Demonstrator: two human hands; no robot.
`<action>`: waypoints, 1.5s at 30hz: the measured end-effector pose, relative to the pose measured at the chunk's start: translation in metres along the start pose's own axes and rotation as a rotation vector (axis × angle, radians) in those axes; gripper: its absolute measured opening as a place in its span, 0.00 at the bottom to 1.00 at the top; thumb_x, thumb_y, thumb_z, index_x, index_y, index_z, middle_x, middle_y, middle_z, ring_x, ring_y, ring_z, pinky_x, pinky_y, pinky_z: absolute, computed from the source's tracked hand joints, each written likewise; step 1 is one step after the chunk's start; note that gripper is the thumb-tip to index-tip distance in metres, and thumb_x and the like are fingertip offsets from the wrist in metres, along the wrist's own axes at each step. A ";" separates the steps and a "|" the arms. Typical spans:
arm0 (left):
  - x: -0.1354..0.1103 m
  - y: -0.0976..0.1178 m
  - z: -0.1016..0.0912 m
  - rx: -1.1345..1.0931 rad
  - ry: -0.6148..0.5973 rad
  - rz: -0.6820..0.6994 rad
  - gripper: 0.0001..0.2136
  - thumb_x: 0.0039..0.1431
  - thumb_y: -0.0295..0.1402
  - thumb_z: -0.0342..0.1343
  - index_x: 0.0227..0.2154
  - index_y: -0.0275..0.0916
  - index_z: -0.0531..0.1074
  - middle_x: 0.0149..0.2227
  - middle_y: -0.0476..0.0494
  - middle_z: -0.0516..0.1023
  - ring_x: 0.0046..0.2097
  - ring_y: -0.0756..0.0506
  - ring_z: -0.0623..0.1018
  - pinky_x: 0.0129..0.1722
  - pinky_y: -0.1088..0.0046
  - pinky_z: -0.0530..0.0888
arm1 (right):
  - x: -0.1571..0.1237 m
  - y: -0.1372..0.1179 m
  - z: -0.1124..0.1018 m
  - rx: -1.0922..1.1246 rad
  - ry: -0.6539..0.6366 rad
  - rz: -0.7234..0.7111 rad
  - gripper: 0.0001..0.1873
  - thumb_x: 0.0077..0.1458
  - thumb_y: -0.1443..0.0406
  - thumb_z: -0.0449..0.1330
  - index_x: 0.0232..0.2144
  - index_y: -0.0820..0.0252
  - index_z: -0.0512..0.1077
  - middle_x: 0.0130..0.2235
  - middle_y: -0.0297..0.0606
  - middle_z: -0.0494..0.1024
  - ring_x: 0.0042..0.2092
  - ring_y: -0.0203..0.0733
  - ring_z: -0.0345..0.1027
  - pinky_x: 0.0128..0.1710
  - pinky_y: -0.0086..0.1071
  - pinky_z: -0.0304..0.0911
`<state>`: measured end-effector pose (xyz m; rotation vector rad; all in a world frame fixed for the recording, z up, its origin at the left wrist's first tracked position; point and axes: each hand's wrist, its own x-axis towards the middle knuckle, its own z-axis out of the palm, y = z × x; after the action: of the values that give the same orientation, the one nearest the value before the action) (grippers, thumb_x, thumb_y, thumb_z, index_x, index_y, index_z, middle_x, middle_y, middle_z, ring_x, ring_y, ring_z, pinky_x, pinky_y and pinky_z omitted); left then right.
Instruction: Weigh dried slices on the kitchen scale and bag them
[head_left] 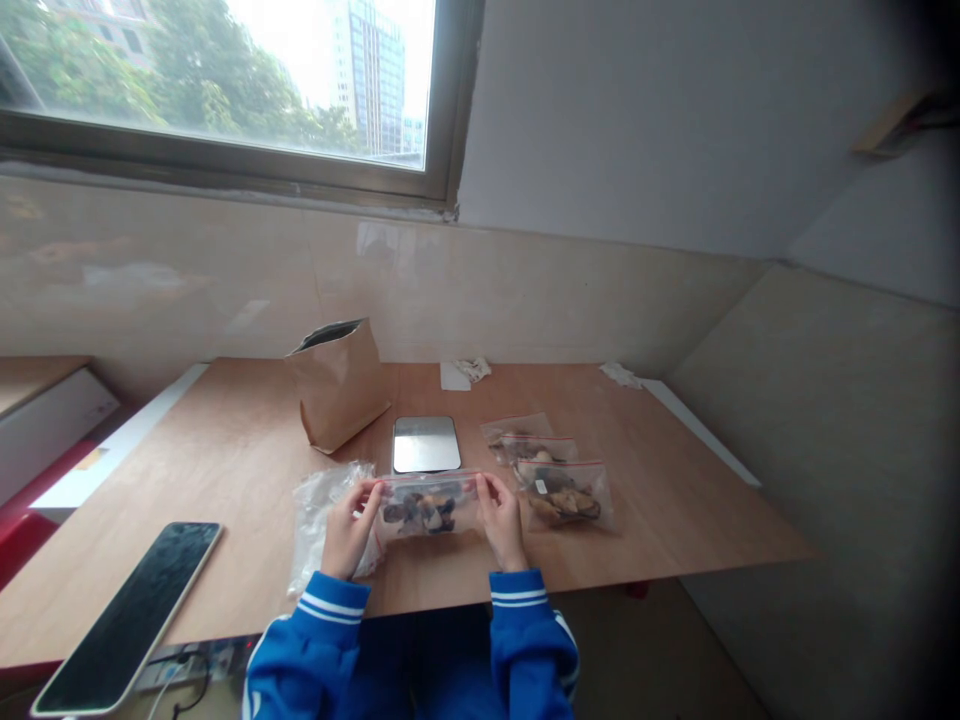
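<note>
A clear zip bag (pixel 427 508) with a red seal line and dark and orange-brown dried pieces inside is stretched between my two hands. My left hand (pixel 351 525) pinches its upper left corner, and my right hand (pixel 501 515) pinches the upper right corner. Just beyond the bag is a flat scale (pixel 425 444) with a silver top. A pile of empty-looking clear bags (pixel 319 520) lies beside and partly under my left hand. To the right of my right hand, several filled zip bags (pixel 568 497) overlap one another, holding brownish dried pieces.
An open brown paper bag (pixel 341 385) stands at the back left of the table (pixel 675 510). A large phone (pixel 131 610) lies at the front left edge. Crumpled white scraps (pixel 471 369) rest near the wall, and a power strip (pixel 199 660) with cables sits below the table edge.
</note>
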<state>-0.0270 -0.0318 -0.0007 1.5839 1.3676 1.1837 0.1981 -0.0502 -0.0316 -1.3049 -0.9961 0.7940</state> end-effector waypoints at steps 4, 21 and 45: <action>0.000 0.001 0.002 -0.075 -0.009 -0.004 0.15 0.58 0.44 0.51 0.37 0.38 0.74 0.37 0.44 0.78 0.41 0.43 0.76 0.41 0.70 0.70 | 0.001 0.000 0.001 0.050 -0.001 0.007 0.22 0.55 0.48 0.53 0.32 0.62 0.73 0.31 0.40 0.78 0.35 0.42 0.71 0.37 0.32 0.65; 0.000 -0.009 0.011 -0.048 0.091 0.003 0.13 0.55 0.43 0.54 0.34 0.38 0.73 0.36 0.44 0.76 0.39 0.44 0.74 0.38 0.69 0.69 | 0.000 -0.002 0.003 0.058 -0.039 -0.040 0.11 0.51 0.58 0.61 0.30 0.60 0.72 0.32 0.36 0.75 0.34 0.38 0.67 0.36 0.31 0.61; -0.001 -0.009 0.017 -0.262 0.034 -0.033 0.12 0.51 0.41 0.59 0.30 0.36 0.76 0.38 0.41 0.76 0.42 0.43 0.75 0.40 0.70 0.72 | -0.003 0.000 0.012 0.162 -0.128 0.070 0.16 0.47 0.54 0.63 0.31 0.61 0.75 0.32 0.37 0.79 0.36 0.41 0.71 0.37 0.32 0.64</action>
<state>-0.0133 -0.0307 -0.0144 1.3571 1.1997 1.3162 0.1864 -0.0482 -0.0322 -1.1655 -0.9693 1.0012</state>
